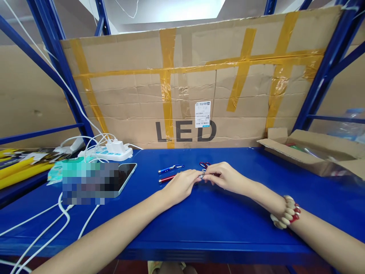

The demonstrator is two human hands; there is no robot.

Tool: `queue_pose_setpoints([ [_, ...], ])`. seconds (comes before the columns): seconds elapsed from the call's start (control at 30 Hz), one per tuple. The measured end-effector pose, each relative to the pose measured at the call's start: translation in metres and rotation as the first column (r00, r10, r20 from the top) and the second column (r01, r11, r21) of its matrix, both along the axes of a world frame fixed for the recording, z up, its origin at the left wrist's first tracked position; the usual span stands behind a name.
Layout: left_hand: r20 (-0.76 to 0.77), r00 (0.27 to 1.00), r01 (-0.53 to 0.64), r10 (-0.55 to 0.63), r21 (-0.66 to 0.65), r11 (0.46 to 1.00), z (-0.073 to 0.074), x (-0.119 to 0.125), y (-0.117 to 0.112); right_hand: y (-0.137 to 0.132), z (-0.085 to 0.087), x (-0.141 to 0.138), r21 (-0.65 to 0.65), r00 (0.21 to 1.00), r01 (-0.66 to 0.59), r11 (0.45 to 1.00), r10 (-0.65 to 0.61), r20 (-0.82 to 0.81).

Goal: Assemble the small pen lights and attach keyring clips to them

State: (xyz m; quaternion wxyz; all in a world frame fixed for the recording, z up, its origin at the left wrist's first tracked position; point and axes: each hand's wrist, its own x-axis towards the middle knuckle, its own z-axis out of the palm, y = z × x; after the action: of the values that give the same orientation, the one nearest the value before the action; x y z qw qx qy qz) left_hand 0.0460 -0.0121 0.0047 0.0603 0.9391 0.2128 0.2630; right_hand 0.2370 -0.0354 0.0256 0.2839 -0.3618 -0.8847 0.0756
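My left hand (182, 185) rests low over the blue tabletop, palm down, its fingers together and their tips at a small shiny silvery piece (202, 174). From the other side my right hand (225, 176) pinches the same piece between thumb and fingers; its exact kind is mostly hidden. A red pen-shaped tube (166, 179) with a silver end runs partly behind my left hand. Just beyond it lies a blue pen-shaped tube (167, 169) with a clip at its right end. Dark red loops (204, 164), perhaps scissor handles, show behind my fingertips.
At left are a phone (128, 177), a white power strip (122, 153) and trailing white cables (67, 217). An open cardboard box (308, 161) stands at right. A tall cardboard sheet (137, 102) closes off the back between blue posts (327, 68).
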Motion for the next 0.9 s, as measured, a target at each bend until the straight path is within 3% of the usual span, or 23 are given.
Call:
queue_pose_setpoints([
  [0.17, 0.096, 0.995, -0.027, 0.024, 0.025, 0.999, -0.001, 0.001, -0.001, -0.005, 0.001, -0.006, -0.263, 0.981, 0.109, 0.959, -0.147, -0.128],
  [0.33, 0.099, 0.994, -0.051, 0.051, -0.005, 0.999, -0.003, 0.002, -0.002, -0.002, -0.003, -0.007, -0.423, 0.967, 0.053, 0.904, -0.152, -0.204],
  [0.67, 0.130, 0.989, -0.066, 0.071, -0.046, 0.997, -0.002, 0.004, -0.002, 0.005, -0.009, -0.005, -0.461, 0.959, -0.011, 0.887, -0.121, -0.257],
  [0.9, 0.125, 0.977, -0.165, 0.172, -0.065, 0.984, 0.001, 0.007, -0.001, 0.006, -0.011, -0.008, -0.388, 0.953, 0.069, 0.919, -0.175, -0.247],
])
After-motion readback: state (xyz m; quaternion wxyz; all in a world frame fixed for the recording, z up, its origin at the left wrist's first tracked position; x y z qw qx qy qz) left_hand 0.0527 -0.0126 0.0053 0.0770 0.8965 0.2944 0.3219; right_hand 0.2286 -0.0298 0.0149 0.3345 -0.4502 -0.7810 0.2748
